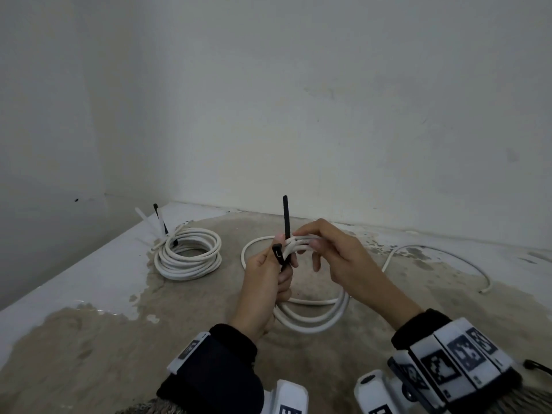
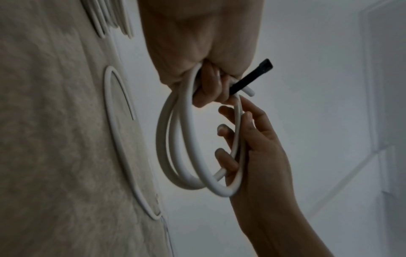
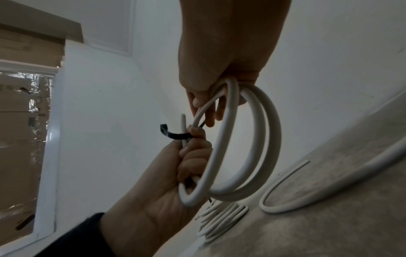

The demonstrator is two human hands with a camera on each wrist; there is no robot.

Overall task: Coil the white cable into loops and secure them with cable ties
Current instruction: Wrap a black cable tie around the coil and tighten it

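Observation:
A small white cable coil (image 1: 313,319) (image 2: 175,147) (image 3: 270,139) of a few loops hangs above the worn table between both hands. My left hand (image 1: 265,273) (image 2: 208,87) (image 3: 191,156) grips the coil's left side together with a black cable tie (image 1: 286,218) (image 2: 248,78) (image 3: 175,136). The tie's strap stands upright behind the loops, and its head end curls toward me. My right hand (image 1: 316,243) (image 2: 237,139) (image 3: 211,104) curls its fingers round the loops at the top, just right of the tie.
A tied white coil (image 1: 188,255) (image 3: 222,219) with tie tails sticking up lies at the back left. A loose white cable (image 1: 442,252) (image 2: 118,139) (image 3: 285,200) curves over the table (image 1: 89,339) to the right. Walls close off the back and left.

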